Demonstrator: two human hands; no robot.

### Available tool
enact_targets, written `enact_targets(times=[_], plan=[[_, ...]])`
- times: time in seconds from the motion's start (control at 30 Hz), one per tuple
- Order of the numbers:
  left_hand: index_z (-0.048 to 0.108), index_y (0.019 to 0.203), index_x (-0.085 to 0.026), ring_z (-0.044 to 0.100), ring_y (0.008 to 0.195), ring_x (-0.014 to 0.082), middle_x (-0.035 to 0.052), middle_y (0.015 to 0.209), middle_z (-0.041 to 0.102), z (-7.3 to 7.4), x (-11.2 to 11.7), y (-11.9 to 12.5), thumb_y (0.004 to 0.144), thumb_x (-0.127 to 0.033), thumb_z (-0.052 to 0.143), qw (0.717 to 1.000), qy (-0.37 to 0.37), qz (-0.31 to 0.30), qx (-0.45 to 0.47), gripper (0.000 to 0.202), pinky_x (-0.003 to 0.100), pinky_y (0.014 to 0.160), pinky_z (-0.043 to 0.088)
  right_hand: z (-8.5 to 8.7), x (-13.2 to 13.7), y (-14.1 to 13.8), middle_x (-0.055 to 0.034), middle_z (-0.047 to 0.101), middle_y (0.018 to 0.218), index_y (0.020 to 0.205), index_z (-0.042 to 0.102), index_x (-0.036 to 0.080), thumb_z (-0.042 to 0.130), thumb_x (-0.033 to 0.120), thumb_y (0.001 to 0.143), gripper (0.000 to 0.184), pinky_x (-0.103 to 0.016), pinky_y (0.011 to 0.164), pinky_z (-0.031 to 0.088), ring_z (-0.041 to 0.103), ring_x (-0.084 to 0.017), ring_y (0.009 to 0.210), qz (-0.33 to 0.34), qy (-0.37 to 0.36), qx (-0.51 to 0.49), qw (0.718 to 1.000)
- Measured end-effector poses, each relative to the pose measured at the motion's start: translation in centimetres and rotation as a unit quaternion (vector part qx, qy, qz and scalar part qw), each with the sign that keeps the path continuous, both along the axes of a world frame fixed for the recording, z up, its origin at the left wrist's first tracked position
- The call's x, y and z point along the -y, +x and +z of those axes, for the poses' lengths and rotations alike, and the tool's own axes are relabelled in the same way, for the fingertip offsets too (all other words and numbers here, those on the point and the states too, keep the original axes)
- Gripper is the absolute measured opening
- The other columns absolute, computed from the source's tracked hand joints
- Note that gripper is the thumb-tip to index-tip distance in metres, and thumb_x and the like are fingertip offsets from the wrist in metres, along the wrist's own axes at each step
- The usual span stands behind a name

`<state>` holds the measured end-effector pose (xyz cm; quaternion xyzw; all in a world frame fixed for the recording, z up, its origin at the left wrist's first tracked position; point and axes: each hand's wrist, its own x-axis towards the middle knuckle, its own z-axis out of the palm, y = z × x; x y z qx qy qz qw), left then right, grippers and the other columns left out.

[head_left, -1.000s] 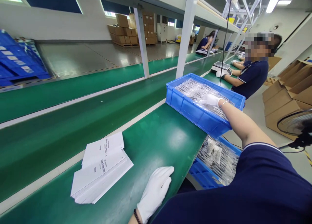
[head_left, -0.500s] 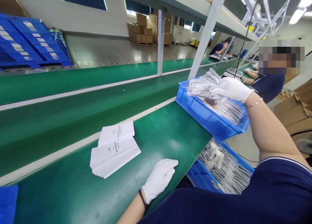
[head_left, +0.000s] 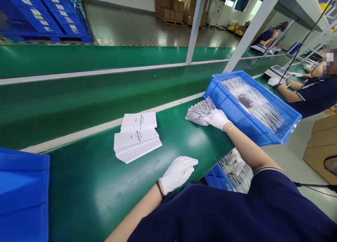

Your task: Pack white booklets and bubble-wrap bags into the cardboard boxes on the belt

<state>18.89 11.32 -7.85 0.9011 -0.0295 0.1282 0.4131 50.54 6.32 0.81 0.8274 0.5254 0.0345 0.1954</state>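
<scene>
We seem to be laying packets (head_left: 197,112) on the tabletop (head_left: 84,189), right hand (head_left: 216,119) holding them, left hand (head_left: 177,173) empty, loosely extended; next we likely need a gentle release

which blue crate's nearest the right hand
The rectangular blue plastic crate on the green tabletop, beside the white-gloved right hand; the lower crate and left ones are farther.

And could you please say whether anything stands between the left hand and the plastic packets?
Nothing visible does: only green tabletop lies between the left hand and the plastic packets; the right hand touches them from the right.
</scene>
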Motion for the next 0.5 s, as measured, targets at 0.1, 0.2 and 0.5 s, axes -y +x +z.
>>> enact_targets(times=[0.1,0.2,0.5], plan=[[0.068,0.12,-0.017,0.064,0.112,0.0225,0.0075,0.121,0.07,0.3,0.0,0.1,0.094,-0.021,0.043,1.0,-0.007,-0.006,-0.012,0.036,0.042,0.102,0.05,-1.0,1.2,-0.3,-0.0166,0.067,0.107,0.105,0.073,0.013,0.04,0.059,0.097,0.058,-0.036,0.078,0.038,0.058,-0.029,0.098,-0.037,-0.002,-0.011,0.999],[0.067,0.121,-0.017,0.064,0.112,0.0223,0.007,0.121,0.07,0.5,-0.1,0.1,0.094,-0.021,0.044,1.0,-0.004,-0.004,-0.02,0.036,0.042,0.102,0.051,1.7,2.7,-0.4,-0.0143,0.066,0.114,0.104,0.072,0.018,0.049,0.061,0.092,0.05,-0.036,0.08,0.039,0.057,-0.03,0.104,-0.001,0.03,-0.033,0.999],[0.07,0.119,-0.018,0.067,0.109,0.023,0.0073,0.118,0.072,0.6,-0.3,0.2,0.094,-0.022,0.045,1.0,0.016,0.012,-0.016,0.035,0.043,0.099,0.056,13.8,9.6,14.7,-0.0279,0.062,0.113,0.109,0.069,-0.003,0.036,0.048,0.101,0.062,-0.04,0.075,0.033,0.058,-0.027,0.102,-0.304,0.189,0.069,0.931]])
